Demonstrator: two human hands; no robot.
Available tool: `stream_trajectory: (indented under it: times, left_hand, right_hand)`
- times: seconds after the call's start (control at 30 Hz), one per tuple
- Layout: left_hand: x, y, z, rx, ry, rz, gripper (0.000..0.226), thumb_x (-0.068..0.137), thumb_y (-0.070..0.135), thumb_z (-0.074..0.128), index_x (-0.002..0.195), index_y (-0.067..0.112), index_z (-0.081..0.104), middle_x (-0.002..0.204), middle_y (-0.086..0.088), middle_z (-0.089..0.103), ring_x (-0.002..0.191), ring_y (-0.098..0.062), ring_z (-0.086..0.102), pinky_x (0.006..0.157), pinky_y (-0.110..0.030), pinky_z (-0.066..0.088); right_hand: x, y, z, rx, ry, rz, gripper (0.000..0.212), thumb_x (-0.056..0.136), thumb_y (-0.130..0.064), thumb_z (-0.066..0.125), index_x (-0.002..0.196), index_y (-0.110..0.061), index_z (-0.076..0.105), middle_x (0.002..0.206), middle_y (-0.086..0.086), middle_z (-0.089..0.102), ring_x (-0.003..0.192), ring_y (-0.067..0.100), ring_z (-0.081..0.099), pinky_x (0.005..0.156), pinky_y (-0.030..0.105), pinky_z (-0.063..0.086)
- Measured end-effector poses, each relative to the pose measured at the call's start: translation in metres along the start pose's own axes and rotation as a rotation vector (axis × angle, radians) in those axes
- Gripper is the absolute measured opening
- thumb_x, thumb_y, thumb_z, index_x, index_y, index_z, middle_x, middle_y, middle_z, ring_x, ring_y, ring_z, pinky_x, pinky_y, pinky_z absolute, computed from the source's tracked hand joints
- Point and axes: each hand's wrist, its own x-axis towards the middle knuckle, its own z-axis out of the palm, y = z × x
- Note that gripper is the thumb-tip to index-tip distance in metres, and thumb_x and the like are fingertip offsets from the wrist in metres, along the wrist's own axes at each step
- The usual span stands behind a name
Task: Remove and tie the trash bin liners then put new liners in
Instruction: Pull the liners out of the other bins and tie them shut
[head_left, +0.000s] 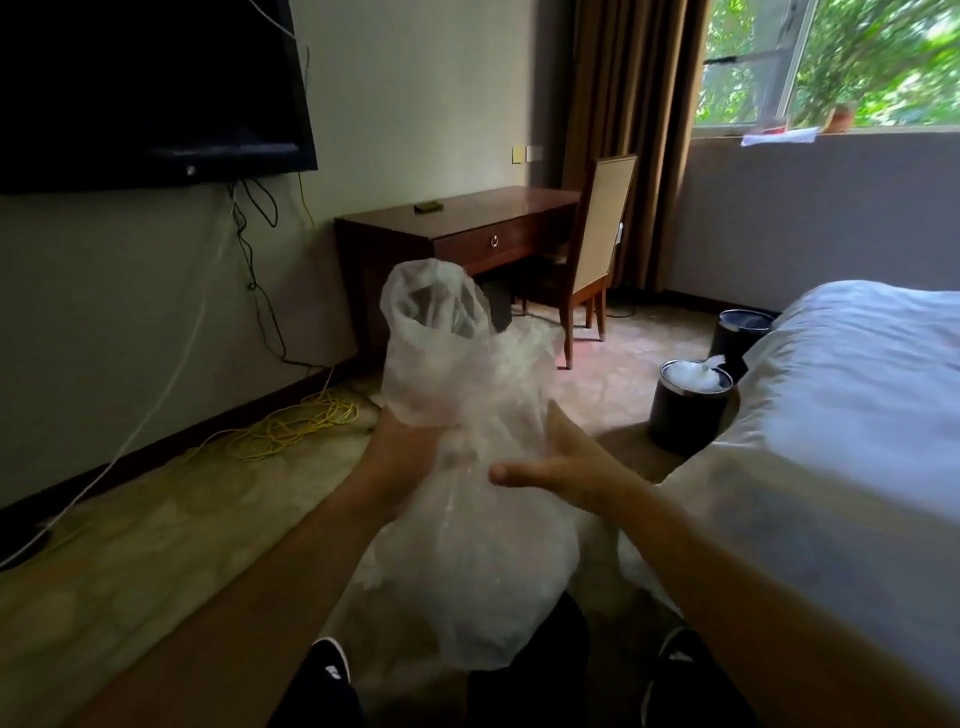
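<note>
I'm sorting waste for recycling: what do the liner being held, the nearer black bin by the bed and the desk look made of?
The liner: thin plastic film, translucent white, crinkled and slightly glossy.
The bin: dark matte body with a shiny rim, probably metal, though plastic is possible.
The desk: dark reddish wood or veneer, polished; its top reflects light.

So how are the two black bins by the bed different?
The nearer bin has a white bag bunched on top, poking above its rim; the farther bin has nothing poking out. The nearer bin shows almost whole; the bed hides part of the farther bin. Both are dark, round, on the floor.
</note>
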Motion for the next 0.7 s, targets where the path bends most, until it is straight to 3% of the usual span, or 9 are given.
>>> stream_trajectory:
  times: [0.07, 0.13, 0.23, 0.3, 0.37, 0.47, 0.6, 0.7]
  left_hand:
    - [-0.002, 0.005, 0.009, 0.115, 0.035, 0.103, 0.013, 0.092, -0.001, 0.064, 0.096, 0.011, 0.067, 0.078, 0.003, 0.068, 0.068, -0.006, 0.067, 0.056, -0.018, 0.052]
    - [-0.001, 0.007, 0.005, 0.147, -0.041, 0.121, 0.013, 0.089, 0.016, 0.071, 0.102, 0.017, 0.07, 0.086, 0.003, 0.073, 0.082, -0.009, 0.072, 0.065, -0.022, 0.056]
    - [0.001, 0.004, -0.028, 0.218, -0.142, 0.078, 0.042, 0.075, 0.034, 0.076, 0.115, 0.022, 0.069, 0.11, 0.001, 0.075, 0.104, -0.021, 0.072, 0.086, -0.039, 0.058]
    - [-0.002, -0.005, -0.049, 0.223, -0.199, 0.059, 0.07, 0.071, 0.049, 0.081, 0.132, 0.022, 0.06, 0.129, 0.003, 0.068, 0.119, -0.017, 0.065, 0.103, -0.046, 0.051]
    - [-0.008, -0.014, -0.054, 0.272, -0.32, 0.013, 0.084, 0.07, 0.058, 0.081, 0.141, 0.026, 0.051, 0.139, 0.009, 0.061, 0.127, -0.011, 0.059, 0.109, -0.045, 0.046]
    - [-0.017, -0.016, -0.029, 0.392, -0.46, 0.059, 0.079, 0.071, 0.049, 0.08, 0.142, 0.032, 0.049, 0.139, 0.013, 0.06, 0.128, -0.005, 0.056, 0.105, -0.031, 0.047]
    - [-0.007, -0.02, -0.003, 0.481, -0.331, 0.228, 0.057, 0.07, 0.03, 0.092, 0.12, 0.033, 0.065, 0.117, 0.014, 0.07, 0.112, 0.0, 0.064, 0.096, -0.023, 0.051]
    - [-0.001, -0.028, 0.002, 0.534, -0.154, 0.221, 0.043, 0.067, 0.029, 0.093, 0.102, 0.034, 0.068, 0.099, 0.016, 0.071, 0.093, 0.006, 0.066, 0.082, -0.012, 0.052]
  right_hand:
    - [0.011, -0.005, 0.014, -0.077, 0.059, -0.054, 0.085, 0.07, -0.031, 0.092, 0.141, -0.027, 0.045, 0.124, -0.015, 0.061, 0.112, 0.001, 0.062, 0.09, 0.021, 0.056]
    - [0.016, -0.008, 0.019, -0.216, 0.155, -0.057, 0.057, 0.077, -0.029, 0.086, 0.126, -0.024, 0.056, 0.108, -0.018, 0.061, 0.097, -0.002, 0.062, 0.088, 0.021, 0.055]
    - [0.018, -0.008, 0.006, -0.218, 0.22, 0.01, 0.039, 0.084, -0.026, 0.081, 0.117, -0.027, 0.06, 0.098, -0.016, 0.063, 0.09, -0.002, 0.062, 0.084, 0.024, 0.057]
    - [0.015, -0.007, -0.006, -0.124, 0.227, 0.032, 0.035, 0.085, -0.024, 0.08, 0.114, -0.03, 0.06, 0.1, -0.013, 0.066, 0.089, -0.001, 0.064, 0.073, 0.02, 0.057]
    - [0.012, -0.008, -0.006, -0.071, 0.238, 0.023, 0.035, 0.086, -0.022, 0.079, 0.111, -0.034, 0.058, 0.102, -0.013, 0.067, 0.091, 0.001, 0.065, 0.074, 0.019, 0.057]
    - [0.016, -0.011, 0.009, -0.097, 0.224, -0.009, 0.042, 0.085, -0.023, 0.079, 0.122, -0.026, 0.059, 0.112, -0.008, 0.067, 0.105, 0.009, 0.065, 0.088, 0.03, 0.056]
    - [0.024, -0.021, 0.026, 0.075, 0.156, 0.003, 0.026, 0.087, -0.016, 0.078, 0.109, -0.024, 0.066, 0.103, 0.002, 0.074, 0.096, 0.016, 0.072, 0.086, 0.04, 0.061]
    - [0.026, -0.033, 0.026, 0.13, 0.056, 0.038, 0.026, 0.085, -0.009, 0.078, 0.108, -0.015, 0.066, 0.102, 0.002, 0.073, 0.095, 0.014, 0.072, 0.085, 0.035, 0.061]
